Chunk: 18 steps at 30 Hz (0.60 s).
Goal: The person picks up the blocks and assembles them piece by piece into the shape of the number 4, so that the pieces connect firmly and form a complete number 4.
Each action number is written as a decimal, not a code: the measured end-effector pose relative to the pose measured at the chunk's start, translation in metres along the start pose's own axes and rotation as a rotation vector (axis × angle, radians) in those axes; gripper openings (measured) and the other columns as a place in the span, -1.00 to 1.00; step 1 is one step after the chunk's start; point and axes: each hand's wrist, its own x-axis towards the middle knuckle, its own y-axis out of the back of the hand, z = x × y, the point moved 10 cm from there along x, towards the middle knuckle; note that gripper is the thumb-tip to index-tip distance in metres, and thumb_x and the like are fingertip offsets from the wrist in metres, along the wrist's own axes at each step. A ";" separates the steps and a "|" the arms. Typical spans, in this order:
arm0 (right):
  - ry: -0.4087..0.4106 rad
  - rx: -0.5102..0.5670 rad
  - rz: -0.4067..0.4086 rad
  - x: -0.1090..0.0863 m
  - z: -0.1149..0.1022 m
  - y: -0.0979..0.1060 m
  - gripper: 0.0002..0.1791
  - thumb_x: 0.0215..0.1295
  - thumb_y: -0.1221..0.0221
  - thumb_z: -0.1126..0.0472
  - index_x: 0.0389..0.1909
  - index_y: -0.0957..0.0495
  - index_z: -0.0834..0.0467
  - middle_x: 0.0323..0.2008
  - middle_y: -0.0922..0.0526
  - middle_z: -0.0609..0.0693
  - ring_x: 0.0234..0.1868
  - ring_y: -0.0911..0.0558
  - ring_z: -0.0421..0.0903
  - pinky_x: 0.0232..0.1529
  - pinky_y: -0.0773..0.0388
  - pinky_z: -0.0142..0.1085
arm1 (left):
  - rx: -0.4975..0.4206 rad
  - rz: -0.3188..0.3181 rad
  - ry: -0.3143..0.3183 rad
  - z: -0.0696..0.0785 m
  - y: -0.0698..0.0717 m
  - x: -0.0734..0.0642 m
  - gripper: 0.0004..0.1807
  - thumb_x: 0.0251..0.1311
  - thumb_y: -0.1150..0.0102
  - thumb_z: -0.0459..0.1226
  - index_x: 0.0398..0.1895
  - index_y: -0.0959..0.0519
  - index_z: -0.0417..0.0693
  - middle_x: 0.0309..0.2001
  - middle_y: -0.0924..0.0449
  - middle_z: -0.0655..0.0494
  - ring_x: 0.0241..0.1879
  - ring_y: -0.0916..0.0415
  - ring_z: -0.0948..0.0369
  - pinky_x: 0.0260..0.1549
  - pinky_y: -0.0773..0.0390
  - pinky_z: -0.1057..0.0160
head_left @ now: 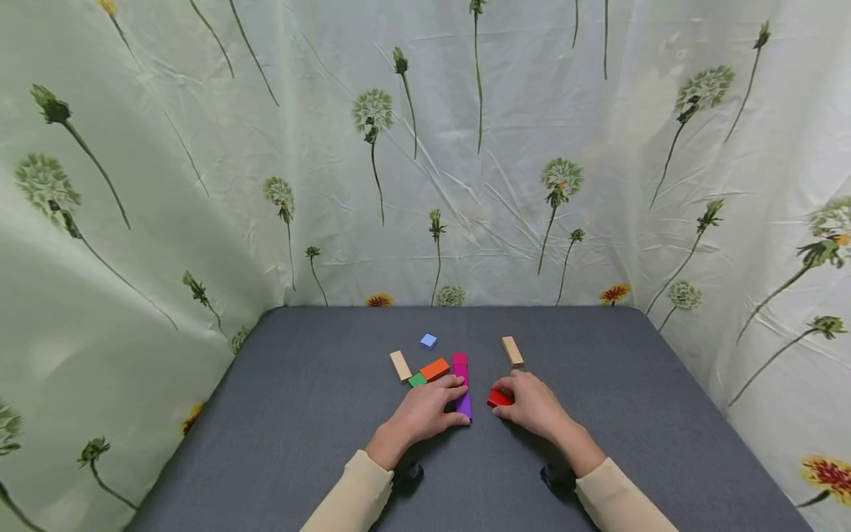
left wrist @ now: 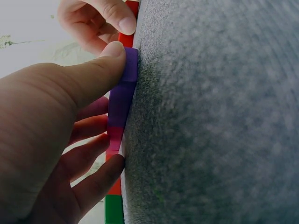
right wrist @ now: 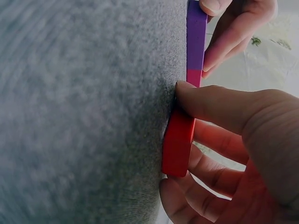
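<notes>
My left hand [head_left: 428, 406] holds a long purple block [head_left: 463, 408] that lies on the table, thumb at its near end and fingers farther along it. A magenta block [head_left: 460, 360] sits in line with the purple one at its far end. To the right, my right hand [head_left: 532, 403] grips a red block [head_left: 499, 398] between thumb and fingers, low at the tabletop. In the right wrist view the red block [right wrist: 178, 144] shows its end face, with the thumb over its other end. A gap of table separates the red block from the purple one.
Left of the magenta block lie an orange block [head_left: 435, 369], a green block [head_left: 417, 380] by its corner, and a plain wooden block [head_left: 400, 365]. A small blue block [head_left: 428, 340] lies farther back. Another wooden block [head_left: 513, 351] is beyond my right hand. A flowered curtain [head_left: 425, 185] surrounds the grey table [head_left: 319, 443].
</notes>
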 end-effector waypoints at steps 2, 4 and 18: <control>0.001 0.001 -0.005 0.000 0.000 0.000 -0.62 0.05 -0.53 0.09 -0.09 -0.74 0.04 -0.39 -0.48 -0.17 -0.41 -0.40 -0.17 -0.35 -0.37 -0.22 | 0.002 0.003 -0.001 0.000 0.000 0.000 -0.29 0.21 -0.32 0.15 0.36 -0.52 0.03 0.34 -0.46 0.19 0.26 -0.44 0.23 0.17 -0.47 0.20; 0.004 0.002 -0.005 0.000 -0.001 0.001 -0.63 0.05 -0.53 0.09 -0.09 -0.74 0.04 -0.40 -0.47 -0.17 -0.43 -0.40 -0.17 -0.35 -0.37 -0.22 | 0.007 0.007 -0.003 0.001 0.000 0.000 -0.29 0.21 -0.31 0.16 0.36 -0.53 0.04 0.34 -0.46 0.19 0.26 -0.44 0.24 0.17 -0.47 0.21; 0.044 0.012 0.000 0.004 -0.004 0.004 -0.74 0.08 -0.51 0.17 -0.19 -0.72 0.02 -0.40 -0.48 -0.17 -0.42 -0.44 -0.18 -0.32 -0.45 -0.21 | 0.025 0.013 -0.007 0.000 -0.002 0.000 -0.29 0.20 -0.32 0.17 0.36 -0.53 0.06 0.33 -0.47 0.20 0.24 -0.46 0.25 0.16 -0.48 0.23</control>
